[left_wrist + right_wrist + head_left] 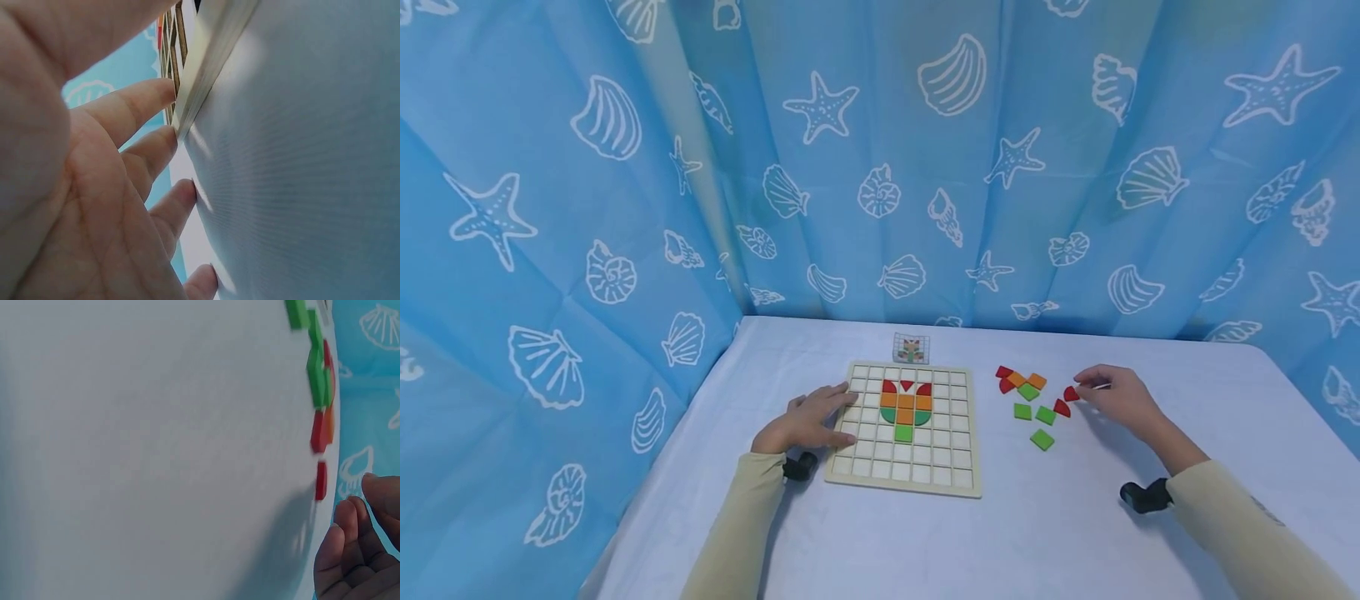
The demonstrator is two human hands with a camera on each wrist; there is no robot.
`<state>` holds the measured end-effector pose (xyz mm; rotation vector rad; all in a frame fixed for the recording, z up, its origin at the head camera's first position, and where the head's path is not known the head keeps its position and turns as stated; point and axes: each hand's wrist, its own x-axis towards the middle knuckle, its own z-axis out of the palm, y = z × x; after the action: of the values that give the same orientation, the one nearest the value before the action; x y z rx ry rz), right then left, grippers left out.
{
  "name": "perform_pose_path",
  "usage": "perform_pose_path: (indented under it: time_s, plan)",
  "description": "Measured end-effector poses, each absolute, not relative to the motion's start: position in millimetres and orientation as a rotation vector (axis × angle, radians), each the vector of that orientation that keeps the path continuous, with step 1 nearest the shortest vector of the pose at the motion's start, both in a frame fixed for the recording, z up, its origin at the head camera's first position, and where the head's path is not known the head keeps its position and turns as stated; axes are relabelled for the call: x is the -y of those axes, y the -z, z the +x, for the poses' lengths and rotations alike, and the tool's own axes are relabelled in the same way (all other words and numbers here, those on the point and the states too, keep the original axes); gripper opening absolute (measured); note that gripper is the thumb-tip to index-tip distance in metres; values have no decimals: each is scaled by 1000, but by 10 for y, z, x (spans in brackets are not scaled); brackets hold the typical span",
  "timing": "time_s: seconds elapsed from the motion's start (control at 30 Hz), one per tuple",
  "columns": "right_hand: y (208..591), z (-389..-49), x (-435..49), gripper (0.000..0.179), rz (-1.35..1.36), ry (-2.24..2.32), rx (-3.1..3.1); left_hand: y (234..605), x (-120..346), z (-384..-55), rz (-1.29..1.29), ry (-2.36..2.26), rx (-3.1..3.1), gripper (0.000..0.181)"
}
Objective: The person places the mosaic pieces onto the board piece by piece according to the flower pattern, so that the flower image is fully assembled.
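The left hand [808, 419] lies at the left edge of a wooden grid board [902, 489], thumb and fingers spread over its rim. In the left wrist view, two fingertips [167, 134] meet the board's edge. On the board, red, orange and green tiles form a tulip shape, with a light green square tile [903, 433] at the bottom. The right hand [1118, 396] hovers beside a red quarter-round tile [1071, 393], fingers loosely bent. In the right wrist view this red tile [321, 480] lies on the cloth, apart from the fingertips, and nothing shows between thumb and fingers.
Several loose tiles lie right of the board: green squares [1042, 439], orange squares [1037, 381] and red pieces [1062, 407]. A small pattern card [911, 348] sits behind the board. White cloth [925, 550] covers the table, and a blue shell-print curtain [880, 167] hangs behind.
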<state>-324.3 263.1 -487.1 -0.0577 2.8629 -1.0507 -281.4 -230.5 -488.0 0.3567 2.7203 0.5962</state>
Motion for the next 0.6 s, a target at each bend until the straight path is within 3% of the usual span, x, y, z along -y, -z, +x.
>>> perform_pose_path:
  time_s: [0.23,0.6]
  plan:
    - [4958,-3250,-2708,41,12,1057,-2819,4890,2308,-2807,351,-591,-2717,80]
    - [4915,-3208,-2477,37,-161,909,-2816,4864,2307,-2805,356,-595,-2720,80]
